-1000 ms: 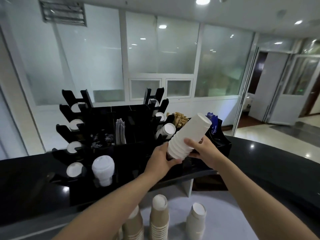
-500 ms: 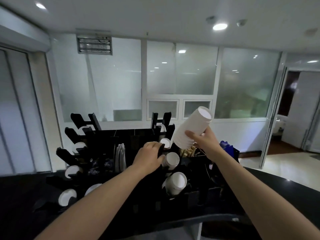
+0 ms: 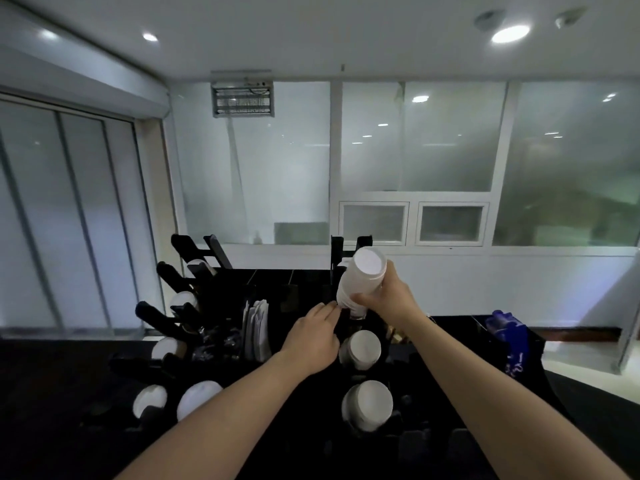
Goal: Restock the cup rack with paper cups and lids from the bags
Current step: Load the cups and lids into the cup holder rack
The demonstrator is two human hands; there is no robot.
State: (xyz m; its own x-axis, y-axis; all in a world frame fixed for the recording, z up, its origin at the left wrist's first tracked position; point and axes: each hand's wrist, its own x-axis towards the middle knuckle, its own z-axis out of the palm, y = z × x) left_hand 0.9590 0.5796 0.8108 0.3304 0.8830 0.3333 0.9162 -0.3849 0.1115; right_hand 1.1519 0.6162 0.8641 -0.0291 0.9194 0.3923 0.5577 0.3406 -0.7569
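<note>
Stack of cups point(image 3: 360, 284) in my right hand point(image 3: 388, 299): white paper, matt, faint ridges where the rims nest. Cup rack point(image 3: 221, 296): black, smooth, dull sheen, plastic I think, though the dim light makes it hard to be sure. Cups in the slots point(image 3: 360, 349): the same matt white paper. Counter point(image 3: 52, 375): black, glossy. Partition panels point(image 3: 450, 150): frosted glass in smooth white frames.

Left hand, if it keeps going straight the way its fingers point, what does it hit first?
Probably the bottom of the white cup stack held by the right hand; the left hand fingers look almost against it, though depth is unclear.
</note>
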